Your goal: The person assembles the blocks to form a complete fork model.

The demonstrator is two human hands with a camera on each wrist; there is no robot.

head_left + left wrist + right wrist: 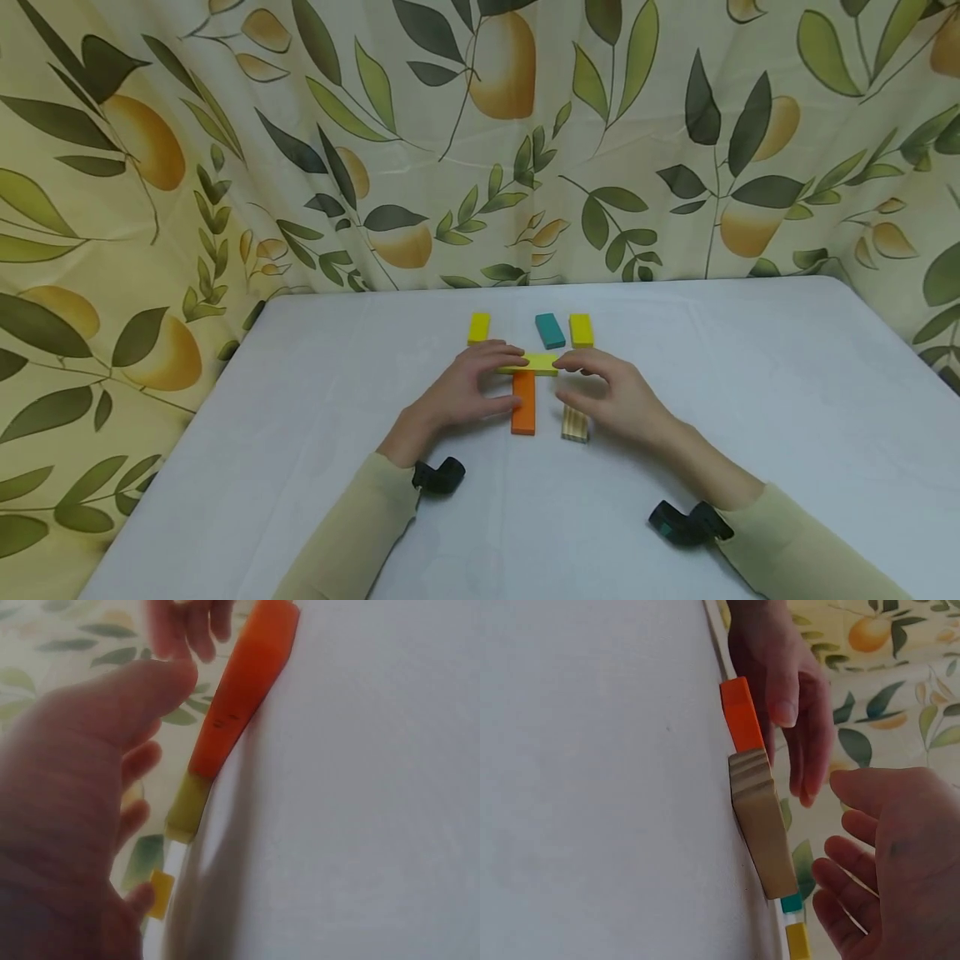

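A lime-yellow block (542, 364) lies crosswise at the far end of an orange block (523, 408), the two making a T on the table. My left hand (474, 385) hovers at the left, its fingertips overlapping the lime block's left end and its thumb beside the orange block. My right hand (626, 396) is at the other side, index fingertip right at the lime block's right end. Both hands have loosely bent fingers with nothing gripped, as the left wrist view and right wrist view show. Below the right thumb lies a striped natural-wood block (761, 825), partly hidden in the head view.
Beyond the hands lie a yellow block (478, 328) on the left, a tilted teal block (550, 331) and another yellow block (581, 330). A white cloth covers the table (330, 400). A leaf-and-fruit patterned curtain (465, 167) hangs behind its far edge.
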